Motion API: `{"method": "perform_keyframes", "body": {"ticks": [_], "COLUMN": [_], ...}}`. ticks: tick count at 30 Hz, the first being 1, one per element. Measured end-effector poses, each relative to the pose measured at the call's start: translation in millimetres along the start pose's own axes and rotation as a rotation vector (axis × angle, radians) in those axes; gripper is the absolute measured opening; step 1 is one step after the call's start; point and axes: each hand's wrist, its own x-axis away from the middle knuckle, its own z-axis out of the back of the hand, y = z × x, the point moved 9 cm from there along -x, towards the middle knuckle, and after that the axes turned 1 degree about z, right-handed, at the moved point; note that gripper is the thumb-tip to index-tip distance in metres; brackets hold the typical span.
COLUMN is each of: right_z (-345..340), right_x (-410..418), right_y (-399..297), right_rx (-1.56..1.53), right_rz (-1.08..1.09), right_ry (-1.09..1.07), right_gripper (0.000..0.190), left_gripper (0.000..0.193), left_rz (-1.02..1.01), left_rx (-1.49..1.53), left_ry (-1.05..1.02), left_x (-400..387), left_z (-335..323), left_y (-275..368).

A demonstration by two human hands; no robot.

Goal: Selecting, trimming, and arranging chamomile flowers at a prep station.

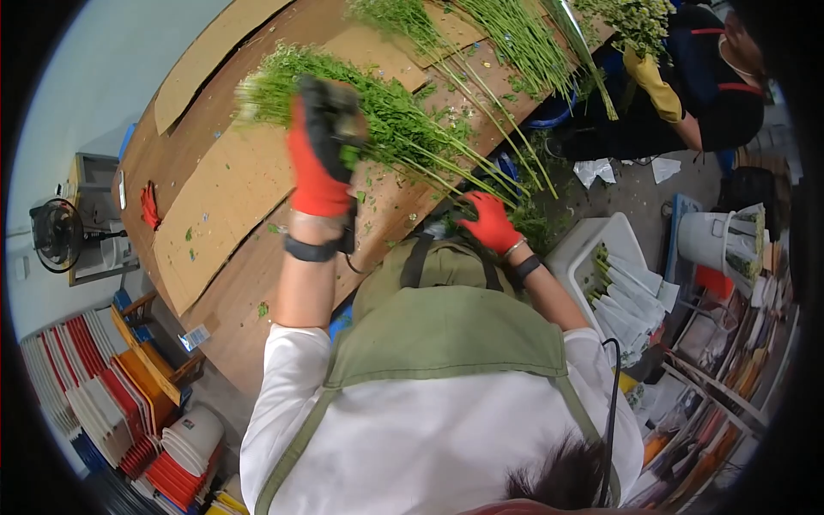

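Note:
My left hand (325, 151), in a red glove with a dark coated palm, is raised over a bunch of leafy, small-flowered stems (399, 109) on the wooden table. It is blurred, and I cannot tell whether its curled fingers hold any greenery. The flower heads point left, and the bare stem ends reach past the table edge towards me. Beside those ends is my right hand (492, 222), in a matching red glove. Its thumb and fingers are apart, with its palm hidden from view.
Flattened cardboard (219, 199) and leaf scraps cover parts of the table (238, 335). More cut stems (521, 45) lie at the far side. A co-worker's yellow-gloved hand (653, 84) holds flowers. On my right stands a white tub (573, 248) with wrapped bunches.

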Motion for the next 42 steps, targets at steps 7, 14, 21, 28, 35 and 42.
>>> {"method": "perform_keyframes", "body": {"ticks": [7, 14, 21, 28, 35, 42], "right_z": [10, -38, -42, -42, 25, 133], "right_x": [-26, 1, -2, 38, 102, -19], "right_y": [-42, 0, 5, 34, 91, 88], "right_rx": [-0.236, -0.274, -0.345, -0.067, -0.229, 0.274], "right_rz": [0.039, 0.17, 0.165, -0.002, -0.415, -0.364], "right_ry": [-0.065, 0.069, 0.06, -0.092, 0.238, 0.487], "right_gripper": [0.046, 0.049, 0.048, 0.047, 0.044, 0.05], "left_gripper": [0.022, 0.055, 0.057, 0.03, 0.047, 0.041], "left_rz": [-0.043, -0.32, -0.337, -0.317, -0.114, 0.286], "left_rx": [-0.285, -0.699, -0.701, -0.965, -0.418, 0.029], "left_ry": [-0.215, -0.555, -0.53, -0.176, 0.007, 0.089], "left_x": [79, 104, 107, 69, -25, -1], "left_z": [-47, -71, -65, 5, 110, 181], "left_y": [-71, -72, -77, -64, 30, -87]}}
